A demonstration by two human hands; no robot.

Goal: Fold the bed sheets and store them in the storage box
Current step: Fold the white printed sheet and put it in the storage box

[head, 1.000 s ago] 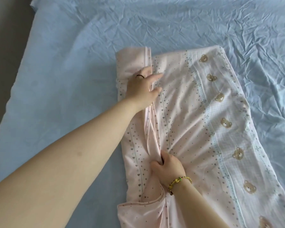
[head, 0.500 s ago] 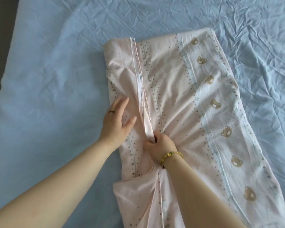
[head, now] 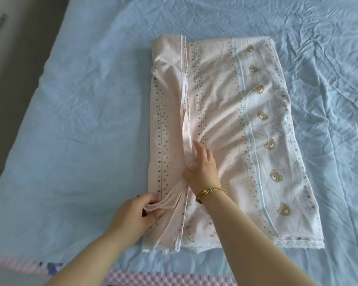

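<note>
A pink bed sheet (head: 221, 112) printed with small hearts and a row of bears lies folded into a long strip on the blue bed. Its left edge is doubled over into a narrow flap (head: 174, 104). My left hand (head: 135, 216) pinches a bunched fold of that flap near the strip's near end. My right hand (head: 203, 165), with a gold bracelet at the wrist, rests on the sheet just right of the flap's seam, fingers extended forward and pressing the cloth down. No storage box is in view.
The blue fitted sheet (head: 81, 112) covers the mattress all around the pink strip. The bed's left edge and grey floor (head: 15, 65) lie at the far left. A lilac textured mat (head: 165, 280) and a pink patterned cloth (head: 25, 265) show at the bottom edge.
My left hand has come back from the far end of the flap to its near end and now pinches the fabric. My right hand has loosened its grip and lies flat. The view has pulled back.
</note>
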